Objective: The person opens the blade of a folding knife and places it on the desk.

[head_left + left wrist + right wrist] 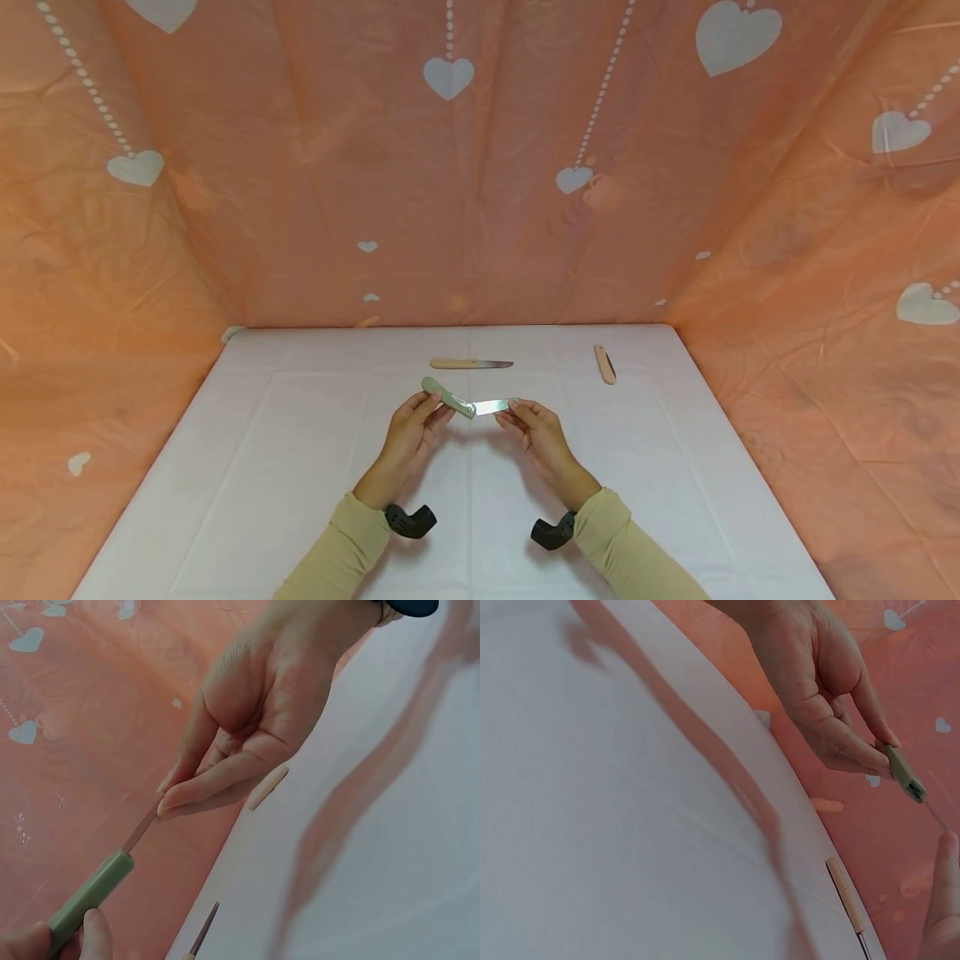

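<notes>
A folding knife with a pale green handle (459, 406) is held above the white table, its shiny blade (491, 407) swung out at an angle to the handle. My left hand (408, 435) grips the handle between thumb and fingers. With thumb and fingertips, my right hand (543, 435) pinches the blade near its tip. Both wrist views show the same hold; the left wrist view has the green handle (91, 891) at lower left, and the right wrist view shows the handle (903, 769) near its right side.
Behind the hands lies a tan-handled knife (453, 363), blade extended to the right. A similar tan knife (604, 365), folded, rests farther right. Orange cloth (465, 208) with white hearts encloses the back and sides of the white table (300, 417).
</notes>
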A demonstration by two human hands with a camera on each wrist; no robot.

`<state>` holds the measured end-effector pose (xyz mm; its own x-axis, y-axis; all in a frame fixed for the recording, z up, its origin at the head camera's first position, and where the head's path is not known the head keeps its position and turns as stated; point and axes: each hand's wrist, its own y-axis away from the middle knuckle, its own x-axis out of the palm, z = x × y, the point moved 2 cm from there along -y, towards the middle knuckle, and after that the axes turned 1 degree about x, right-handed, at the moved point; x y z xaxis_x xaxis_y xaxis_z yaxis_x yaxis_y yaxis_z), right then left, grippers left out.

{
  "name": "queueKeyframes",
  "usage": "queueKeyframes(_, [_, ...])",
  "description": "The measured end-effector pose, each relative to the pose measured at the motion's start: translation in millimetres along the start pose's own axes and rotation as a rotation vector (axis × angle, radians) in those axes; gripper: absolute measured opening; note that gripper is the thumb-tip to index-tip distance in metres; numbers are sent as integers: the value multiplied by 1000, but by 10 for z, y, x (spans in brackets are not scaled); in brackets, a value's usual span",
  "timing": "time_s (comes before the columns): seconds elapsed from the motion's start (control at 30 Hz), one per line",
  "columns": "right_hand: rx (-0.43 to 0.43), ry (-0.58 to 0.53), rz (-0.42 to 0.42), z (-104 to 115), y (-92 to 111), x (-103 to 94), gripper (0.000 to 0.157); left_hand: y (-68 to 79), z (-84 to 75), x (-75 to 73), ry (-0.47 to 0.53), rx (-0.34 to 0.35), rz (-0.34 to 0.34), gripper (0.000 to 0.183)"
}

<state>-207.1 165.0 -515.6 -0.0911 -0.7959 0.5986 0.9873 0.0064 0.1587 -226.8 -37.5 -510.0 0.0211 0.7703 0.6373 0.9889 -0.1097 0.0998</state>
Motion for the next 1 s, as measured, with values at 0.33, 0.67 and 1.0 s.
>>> queueKeyframes(0.33, [-31,-49,-14,-32,30,16,5,27,28,48,110,-6,-59,12])
queueKeyframes(0.67, [-43,-92,-83,-90,48,36,3,66,98,85,171,21,-91,20])
queueKeyframes(1.0, [-63,-160,-134,-118,59,91,3,114,142,161,275,44,-142,16])
